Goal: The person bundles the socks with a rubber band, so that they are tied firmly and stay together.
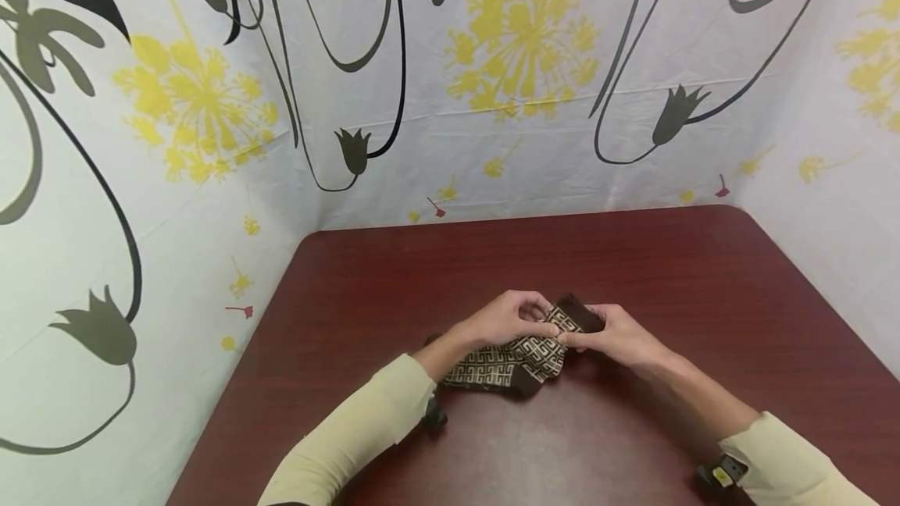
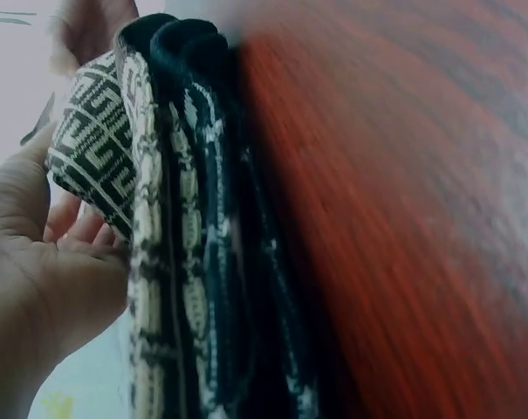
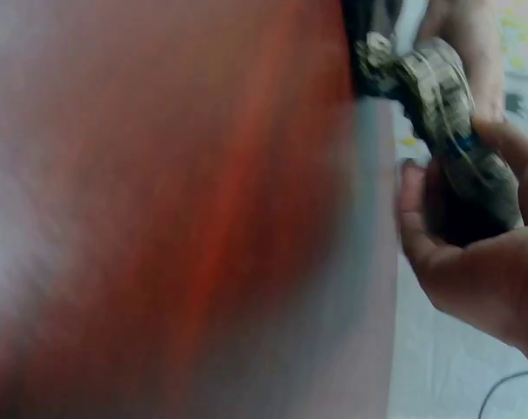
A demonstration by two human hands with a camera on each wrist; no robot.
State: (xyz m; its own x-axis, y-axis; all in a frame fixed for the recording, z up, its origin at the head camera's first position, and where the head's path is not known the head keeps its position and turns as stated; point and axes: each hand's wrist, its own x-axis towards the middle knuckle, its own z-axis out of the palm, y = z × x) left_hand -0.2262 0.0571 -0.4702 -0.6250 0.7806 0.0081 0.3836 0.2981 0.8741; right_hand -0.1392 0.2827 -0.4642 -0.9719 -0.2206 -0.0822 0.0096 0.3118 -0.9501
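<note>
A knitted dark brown and cream sock bundle (image 1: 485, 369) with a maze-like pattern lies near the middle of the table, its right part lifted and bent over. My left hand (image 1: 509, 318) pinches the raised patterned part between thumb and fingers. From the other side, my right hand (image 1: 622, 336) grips it by the plain dark band (image 1: 580, 312), thumb toward the left thumb. In the left wrist view, several stacked layers of the knit (image 2: 194, 262) show edge-on beside the table. The right wrist view has the folded end (image 3: 469, 179) between thumb and fingers, blurred.
The dark red wooden table (image 1: 394, 272) has rounded far corners. Patterned white cloth (image 1: 436, 139) hangs behind it and along both sides. Small black devices sit at both wrists, one by the right sleeve (image 1: 794, 459).
</note>
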